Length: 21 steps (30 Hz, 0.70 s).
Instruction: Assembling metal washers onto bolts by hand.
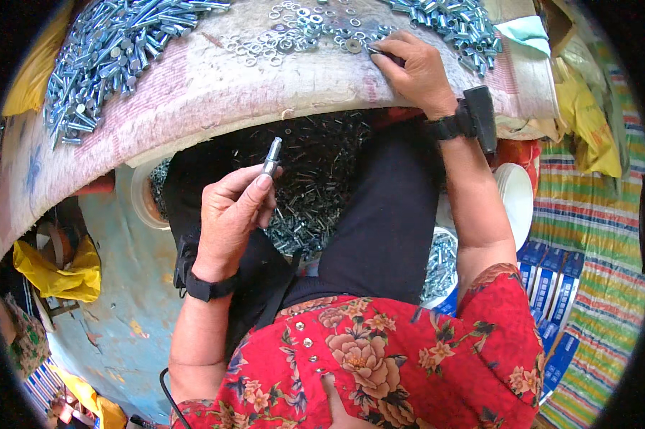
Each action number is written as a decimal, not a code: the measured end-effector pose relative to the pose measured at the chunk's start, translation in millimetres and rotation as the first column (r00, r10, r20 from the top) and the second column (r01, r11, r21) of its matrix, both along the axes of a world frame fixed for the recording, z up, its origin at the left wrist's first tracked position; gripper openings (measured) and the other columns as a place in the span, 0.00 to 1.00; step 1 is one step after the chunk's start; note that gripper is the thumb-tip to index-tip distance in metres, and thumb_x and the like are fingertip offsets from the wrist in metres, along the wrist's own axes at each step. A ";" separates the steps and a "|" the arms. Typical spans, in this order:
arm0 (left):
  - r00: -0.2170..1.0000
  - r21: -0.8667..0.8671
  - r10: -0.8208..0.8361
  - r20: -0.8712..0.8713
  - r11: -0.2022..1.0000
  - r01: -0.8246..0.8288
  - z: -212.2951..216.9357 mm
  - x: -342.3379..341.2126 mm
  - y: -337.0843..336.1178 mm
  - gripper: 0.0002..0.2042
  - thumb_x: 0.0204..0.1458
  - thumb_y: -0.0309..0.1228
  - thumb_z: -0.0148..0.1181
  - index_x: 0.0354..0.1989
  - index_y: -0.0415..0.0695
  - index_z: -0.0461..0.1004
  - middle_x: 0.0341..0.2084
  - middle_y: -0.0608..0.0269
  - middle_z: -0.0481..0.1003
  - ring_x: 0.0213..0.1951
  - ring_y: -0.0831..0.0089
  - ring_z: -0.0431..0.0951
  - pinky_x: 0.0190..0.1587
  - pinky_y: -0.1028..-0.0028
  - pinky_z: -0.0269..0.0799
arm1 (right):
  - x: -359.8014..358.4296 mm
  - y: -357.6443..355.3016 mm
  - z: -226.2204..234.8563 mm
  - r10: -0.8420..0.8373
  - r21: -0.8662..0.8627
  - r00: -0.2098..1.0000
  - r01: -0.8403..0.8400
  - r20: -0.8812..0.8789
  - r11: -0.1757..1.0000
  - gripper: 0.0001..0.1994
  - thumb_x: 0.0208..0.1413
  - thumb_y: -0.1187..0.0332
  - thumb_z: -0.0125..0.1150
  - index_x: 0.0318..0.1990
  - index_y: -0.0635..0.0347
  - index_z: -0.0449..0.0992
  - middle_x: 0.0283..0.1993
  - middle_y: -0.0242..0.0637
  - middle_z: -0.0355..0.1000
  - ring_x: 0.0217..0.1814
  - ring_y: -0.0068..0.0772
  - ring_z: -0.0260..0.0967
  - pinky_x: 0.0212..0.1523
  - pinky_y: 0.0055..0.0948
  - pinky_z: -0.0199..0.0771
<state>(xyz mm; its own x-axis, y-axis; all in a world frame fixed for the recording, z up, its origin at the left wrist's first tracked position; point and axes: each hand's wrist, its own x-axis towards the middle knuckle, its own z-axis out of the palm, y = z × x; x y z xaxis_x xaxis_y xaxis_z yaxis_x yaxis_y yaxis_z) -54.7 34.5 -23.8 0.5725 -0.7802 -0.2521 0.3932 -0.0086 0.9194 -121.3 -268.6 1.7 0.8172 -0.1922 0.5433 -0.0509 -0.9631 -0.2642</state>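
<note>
In my left hand [233,207], pinched between thumb and fingers, a silvery bolt with a sleeve [271,157] points upward over my lap. My right hand [412,68] reaches onto the cloth-covered work surface [193,107], its thumb and forefinger closed together at the edge of a spread of flat washers [294,36]. Whatever is between those fingertips is too small to make out. To the left on the cloth lies a heap of long bolts [122,53]. Short metal sleeves [462,32] are piled just right of my right hand.
Below the work surface, between my legs, sits a mass of finished-looking bolts [308,207]. A white tub [145,196] stands left of my legs and a bucket of bolts [440,264] right. Blue-and-white boxes [551,286] lie on striped sheeting [594,250]. A yellow bag [65,272] is at left.
</note>
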 end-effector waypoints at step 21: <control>0.999 0.015 -0.034 0.016 0.999 0.034 6.0 -5.1 -2.3 0.11 0.53 0.31 0.51 0.37 0.36 0.73 0.14 0.71 0.66 0.14 0.88 0.59 0.16 0.86 0.54 | 15.1 12.8 10.0 -0.011 -0.147 0.999 0.006 -0.033 0.989 0.06 0.50 0.68 0.50 0.29 0.62 0.67 0.25 0.49 0.68 0.28 0.51 0.68 0.27 0.43 0.66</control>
<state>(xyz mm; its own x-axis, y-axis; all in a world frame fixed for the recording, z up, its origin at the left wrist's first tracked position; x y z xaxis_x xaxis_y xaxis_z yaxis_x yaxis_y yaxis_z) -59.8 32.2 -17.7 0.5498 -0.7956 -0.2544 0.3778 -0.0348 0.9252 -106.2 -255.8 11.8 0.8342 -0.1194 0.5384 -0.0654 -0.9908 -0.1183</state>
